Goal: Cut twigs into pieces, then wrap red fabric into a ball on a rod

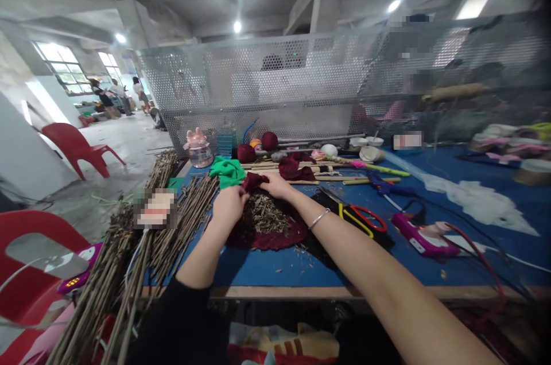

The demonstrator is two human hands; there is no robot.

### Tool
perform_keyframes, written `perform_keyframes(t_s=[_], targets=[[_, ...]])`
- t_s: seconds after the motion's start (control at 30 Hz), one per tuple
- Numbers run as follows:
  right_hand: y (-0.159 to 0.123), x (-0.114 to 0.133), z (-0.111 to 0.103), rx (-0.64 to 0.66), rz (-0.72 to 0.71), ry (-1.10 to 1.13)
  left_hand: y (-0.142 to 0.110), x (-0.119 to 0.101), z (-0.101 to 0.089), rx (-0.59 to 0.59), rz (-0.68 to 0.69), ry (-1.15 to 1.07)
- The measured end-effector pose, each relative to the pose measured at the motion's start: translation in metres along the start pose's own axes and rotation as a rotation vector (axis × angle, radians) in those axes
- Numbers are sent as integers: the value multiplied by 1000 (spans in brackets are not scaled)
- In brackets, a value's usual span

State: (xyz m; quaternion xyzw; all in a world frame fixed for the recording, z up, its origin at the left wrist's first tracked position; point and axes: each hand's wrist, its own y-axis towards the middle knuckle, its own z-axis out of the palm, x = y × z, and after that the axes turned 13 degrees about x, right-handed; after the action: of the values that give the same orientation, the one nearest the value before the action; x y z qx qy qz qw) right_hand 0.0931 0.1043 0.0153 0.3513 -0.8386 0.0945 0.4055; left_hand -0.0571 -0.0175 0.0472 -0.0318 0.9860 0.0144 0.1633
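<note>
Both forearms reach forward; left hand [230,204] and right hand [278,186] are closed, pinching the dark red cloth [269,236] on the tabletop [344,270].

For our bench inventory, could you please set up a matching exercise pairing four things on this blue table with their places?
1. dark red round cloth
2. bundle of brown sticks
3. red-and-yellow-handled scissors
4. bright green folded fabric

a. right of the right forearm
b. at the table's left edge
c. under both hands, holding dried bits
d. behind the left hand

Pairs: 1-c, 2-b, 3-a, 4-d
</note>
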Motion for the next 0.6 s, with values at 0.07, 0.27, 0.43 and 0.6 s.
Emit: perform_keyframes(t_s=[0.07, 0.27, 0.43, 0.6], targets=[[0, 0, -1, 14, -8, 17, 16, -5, -2, -146, -27, -14], [-3, 0, 0, 51, -54, 60, -2, 16, 24, -176, -105, -186], [-8, -4, 0, 42, -52, 82, -57, 71, 30, -281, -93, -407], [-6, -1, 2, 33, -33, 80, -79, 46, 33, -639, -226, -777]])
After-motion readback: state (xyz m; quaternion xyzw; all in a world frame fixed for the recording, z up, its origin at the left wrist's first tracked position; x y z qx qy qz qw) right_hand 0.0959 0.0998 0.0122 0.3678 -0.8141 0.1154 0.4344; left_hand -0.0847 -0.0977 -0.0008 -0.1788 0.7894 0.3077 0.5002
